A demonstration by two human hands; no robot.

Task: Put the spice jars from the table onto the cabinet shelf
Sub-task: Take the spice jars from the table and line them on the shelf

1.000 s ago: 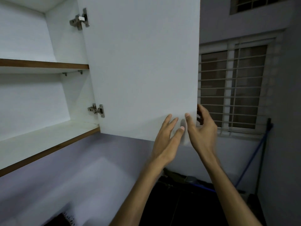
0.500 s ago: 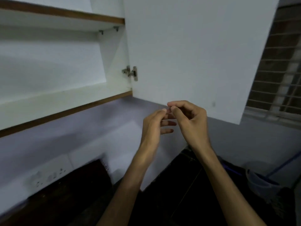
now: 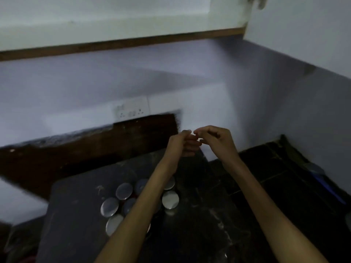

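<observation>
Several spice jars [image 3: 124, 190] with round silver lids stand clustered on the dark table [image 3: 76, 215] below me; my left forearm covers some of them. My left hand [image 3: 182, 144] and my right hand [image 3: 216, 139] hover together in front of the wall, well above the jars, their fingertips touching each other. Both hands have curled fingers and hold nothing. The cabinet shelf [image 3: 121, 23], white with a brown front edge, runs across the top of the view, and the open cabinet door [image 3: 300, 31] hangs at the upper right.
A white wall socket plate [image 3: 132, 110] sits on the pale wall above a dark brown backsplash [image 3: 76, 149]. Dark tiled counter [image 3: 275, 179] stretches to the right, with a blue object [image 3: 330, 188] at its far right edge.
My view has swung down from the cabinet door to the table and its jars. Both hands left the door's edge, dropped and came together with fingers curled.
</observation>
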